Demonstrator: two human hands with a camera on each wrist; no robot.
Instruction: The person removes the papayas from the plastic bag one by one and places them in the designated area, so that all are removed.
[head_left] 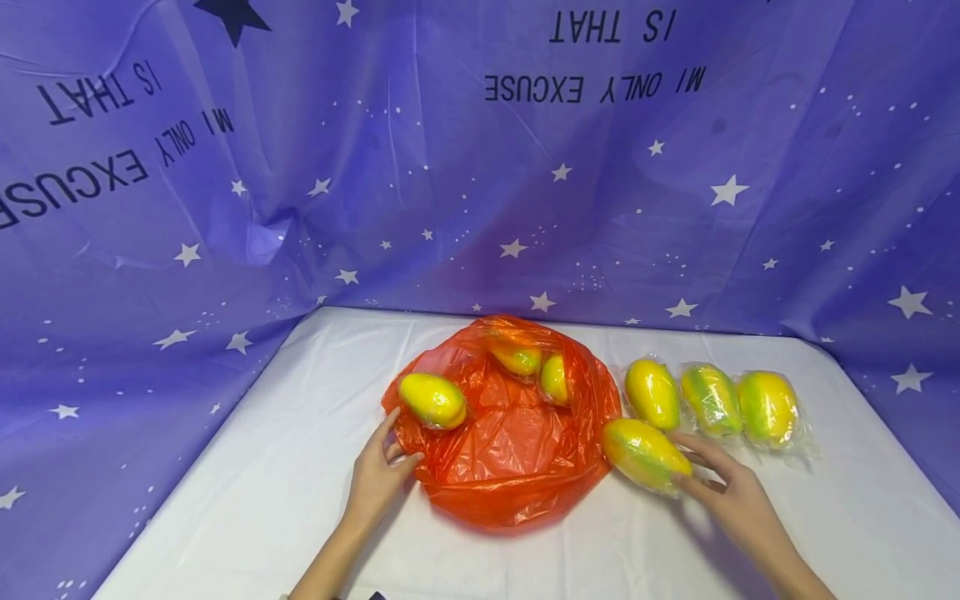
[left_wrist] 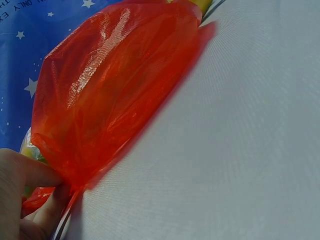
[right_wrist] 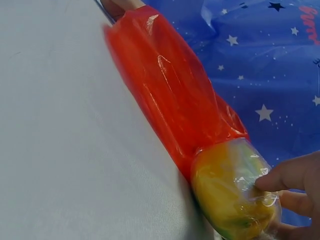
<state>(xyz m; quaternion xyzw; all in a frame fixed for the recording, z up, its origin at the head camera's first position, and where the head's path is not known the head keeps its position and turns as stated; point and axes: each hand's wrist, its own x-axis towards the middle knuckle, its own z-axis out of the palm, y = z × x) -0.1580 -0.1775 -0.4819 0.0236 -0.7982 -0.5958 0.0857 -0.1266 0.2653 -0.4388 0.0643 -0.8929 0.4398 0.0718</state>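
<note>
A red plastic bag (head_left: 517, 500) lies spread with its mouth up on the white table. My left hand (head_left: 378, 475) pinches its left edge between thumb and fingers, which the left wrist view shows close up at the gathered film (left_wrist: 75, 180). Inside the bag are three yellow mangoes: one mango (head_left: 432, 400) by the left rim, another mango (head_left: 517, 357) and a third mango (head_left: 555, 379) toward the back. At the bag's right edge, my right hand (head_left: 731, 492) grips a clear-wrapped yellow-green mango (head_left: 645, 454) by its right end; it overlaps the red film in the right wrist view.
Right of the bag stands a row of three wrapped mangoes: the nearest mango (head_left: 651, 393), a greener mango (head_left: 710, 400) and the outermost mango (head_left: 768, 408). A purple star-print cloth (head_left: 480, 208) hangs behind and beside the white tabletop (head_left: 300, 400).
</note>
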